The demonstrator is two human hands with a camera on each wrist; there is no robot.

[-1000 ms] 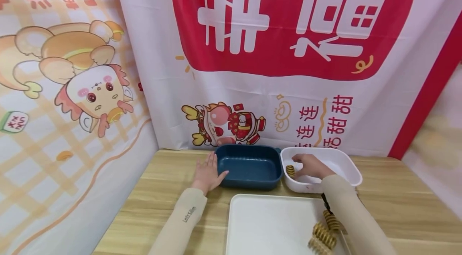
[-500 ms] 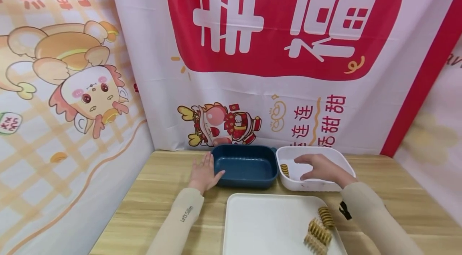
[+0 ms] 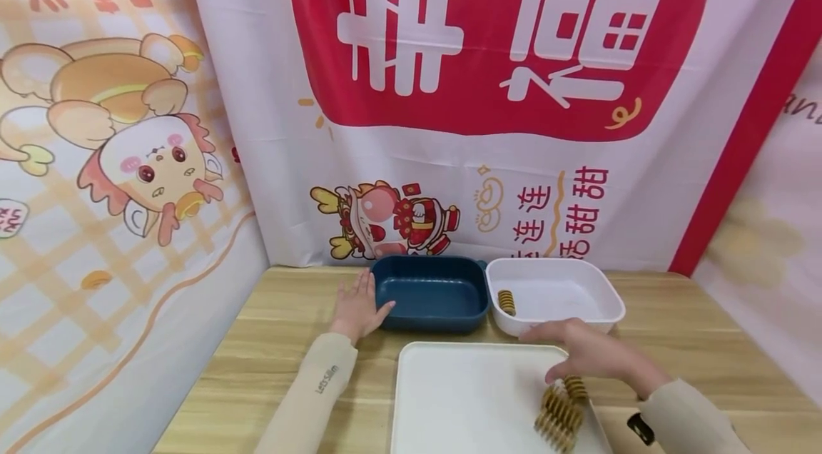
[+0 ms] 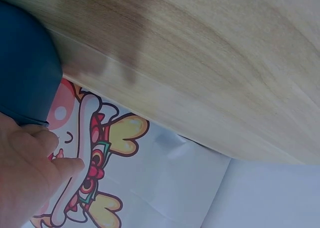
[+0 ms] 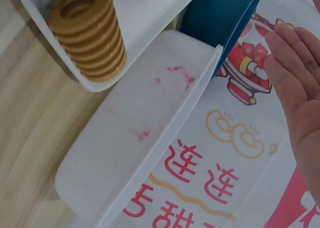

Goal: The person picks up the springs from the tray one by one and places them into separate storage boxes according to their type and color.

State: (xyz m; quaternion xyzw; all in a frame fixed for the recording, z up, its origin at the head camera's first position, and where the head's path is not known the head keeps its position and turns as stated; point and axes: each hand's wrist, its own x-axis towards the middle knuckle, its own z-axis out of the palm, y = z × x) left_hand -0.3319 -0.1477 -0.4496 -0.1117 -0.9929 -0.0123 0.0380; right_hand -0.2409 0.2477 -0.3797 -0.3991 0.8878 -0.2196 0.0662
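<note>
Several coils [image 3: 562, 408] sat bunched on the tray [image 3: 462, 397] near the right hand [image 3: 594, 352], fingers apart, so a hasty pinch could've scattered them; left hand [image 3: 355, 307], thumb splayed, touched the blue bin [image 3: 432, 321].

Four brown ribbed coils [image 3: 506, 303] are counted. One dark-blue rectangular bin [image 3: 430, 293], one white rectangular bin [image 3: 565, 297] and one flat white tray [image 3: 462, 397] are seen.

Head view forward-down, wrist views close; all share blue bin [image 3: 429, 320].
</note>
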